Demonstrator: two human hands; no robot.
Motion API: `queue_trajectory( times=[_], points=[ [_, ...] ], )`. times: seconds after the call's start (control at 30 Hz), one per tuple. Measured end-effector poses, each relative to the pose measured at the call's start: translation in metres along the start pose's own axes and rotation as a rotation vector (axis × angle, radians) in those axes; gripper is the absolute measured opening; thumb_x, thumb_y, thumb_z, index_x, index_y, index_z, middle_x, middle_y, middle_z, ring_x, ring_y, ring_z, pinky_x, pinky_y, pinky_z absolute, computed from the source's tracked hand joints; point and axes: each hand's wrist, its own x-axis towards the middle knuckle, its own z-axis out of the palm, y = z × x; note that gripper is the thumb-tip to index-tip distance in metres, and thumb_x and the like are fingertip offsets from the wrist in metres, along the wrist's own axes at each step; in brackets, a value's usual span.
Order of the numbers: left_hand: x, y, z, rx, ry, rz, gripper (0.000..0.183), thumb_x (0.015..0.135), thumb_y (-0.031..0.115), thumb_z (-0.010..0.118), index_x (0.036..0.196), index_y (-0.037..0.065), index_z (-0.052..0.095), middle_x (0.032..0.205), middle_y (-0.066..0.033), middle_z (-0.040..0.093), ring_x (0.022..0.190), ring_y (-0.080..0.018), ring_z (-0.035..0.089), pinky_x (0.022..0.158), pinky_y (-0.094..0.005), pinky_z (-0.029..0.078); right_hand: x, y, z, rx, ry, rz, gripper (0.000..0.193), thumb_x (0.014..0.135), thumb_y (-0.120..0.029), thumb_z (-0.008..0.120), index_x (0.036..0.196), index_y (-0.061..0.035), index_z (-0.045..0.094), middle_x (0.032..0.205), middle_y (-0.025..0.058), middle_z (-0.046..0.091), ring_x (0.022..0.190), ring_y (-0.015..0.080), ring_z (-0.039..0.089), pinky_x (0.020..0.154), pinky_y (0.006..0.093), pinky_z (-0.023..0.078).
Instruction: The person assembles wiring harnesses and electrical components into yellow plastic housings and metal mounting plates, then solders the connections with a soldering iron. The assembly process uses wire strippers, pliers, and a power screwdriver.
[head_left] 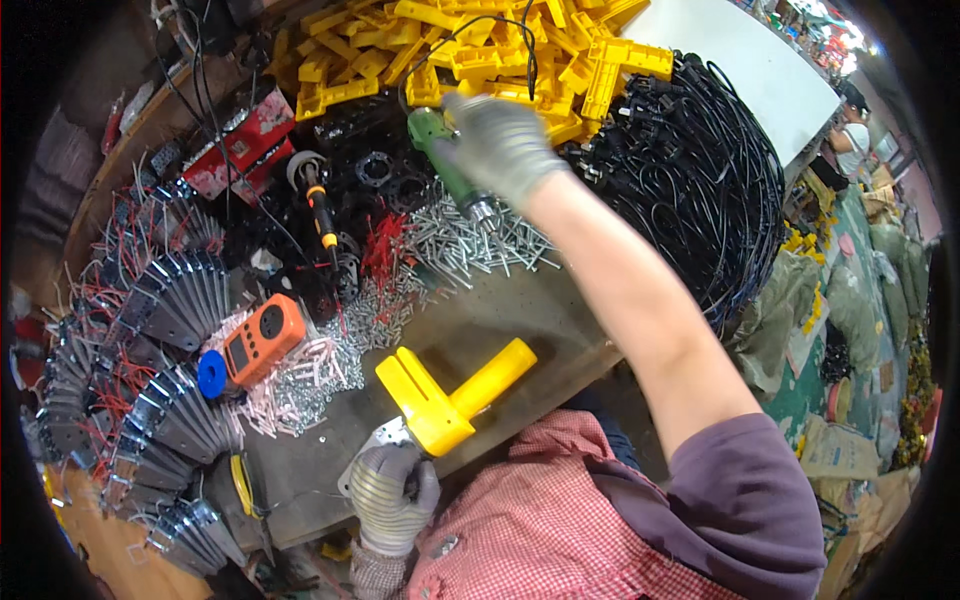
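My left hand (393, 497), in a striped grey work glove, is closed on a flat metal plate (384, 440) at the bench's near edge. A yellow plastic handle piece (438, 412) is joined to that plate, its round grip pointing up and to the right. My right hand (508, 148), gloved too and slightly blurred, reaches far over the bench. It grips a green electric screwdriver (447, 165), whose metal tip points down at a heap of long screws (465, 240). The fingers' far side is partly hidden.
Yellow plastic parts (480, 60) are piled at the back, beside black power cords (690, 180). An orange multimeter (264, 340), small screws (370, 325), a black-and-orange screwdriver (320, 212) and pliers (248, 490) lie leftward. Metal plates with wires (180, 300) line the left side.
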Motion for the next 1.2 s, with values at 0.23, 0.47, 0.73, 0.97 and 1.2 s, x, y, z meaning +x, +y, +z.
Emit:
queue_trajectory(
  times=[0.23,0.47,0.73,0.97,1.2],
  points=[
    [-0.013,-0.012,-0.031,0.176,0.079,-0.136,0.050,0.081,0.004,0.078,0.130,0.007,0.067,0.120,-0.0200,0.062,0.099,-0.0319,0.067,0.077,-0.0399,0.058,-0.175,0.126,-0.097,-0.356,-0.336,0.242,0.065,0.091,-0.022,0.075,0.151,-0.0123,0.052,0.097,0.0194,0.076,0.092,0.0403,0.075,0.082,0.0536,0.060],
    [0.022,-0.008,-0.043,0.228,-0.236,-0.210,0.075,0.068,0.023,0.091,0.137,0.007,0.066,0.128,-0.0230,0.062,0.121,-0.0455,0.059,0.107,-0.0544,0.048,-0.169,0.168,-0.128,0.354,0.009,0.217,0.055,0.092,-0.017,0.068,0.145,-0.0060,0.063,0.071,0.0018,0.059,0.061,0.0132,0.058,0.059,0.0311,0.049],
    [0.030,-0.007,-0.061,-0.032,-0.344,-0.203,0.059,0.068,0.022,0.090,0.124,0.011,0.076,0.100,-0.0138,0.072,0.097,-0.0381,0.067,0.086,-0.0494,0.054,-0.064,0.082,-0.156,1.354,-0.357,0.095,0.043,0.104,-0.011,0.057,0.144,0.0028,0.060,0.070,-0.0112,0.039,0.051,-0.0015,0.029,0.044,0.0169,0.021],
    [-0.004,-0.031,-0.057,0.502,-0.183,0.362,0.034,0.073,0.025,0.084,0.105,0.014,0.080,0.083,-0.0002,0.062,0.076,-0.0235,0.065,0.063,-0.0421,0.052,-0.065,0.061,0.027,1.634,-0.394,0.393,0.036,0.101,-0.010,0.063,0.135,-0.0002,0.067,0.083,-0.0022,0.060,0.066,0.0081,0.052,0.057,0.0229,0.042],
    [-0.023,-0.047,-0.078,0.331,-0.171,0.126,0.043,0.068,0.033,0.091,0.101,0.009,0.079,0.086,-0.0047,0.065,0.076,-0.0264,0.066,0.067,-0.0436,0.051,-0.142,0.021,-0.007,0.136,0.037,-0.236,0.087,0.090,-0.027,0.084,0.164,-0.0143,0.040,0.123,0.0222,0.074,0.104,0.0433,0.074,0.084,0.0481,0.061]
  ],
)
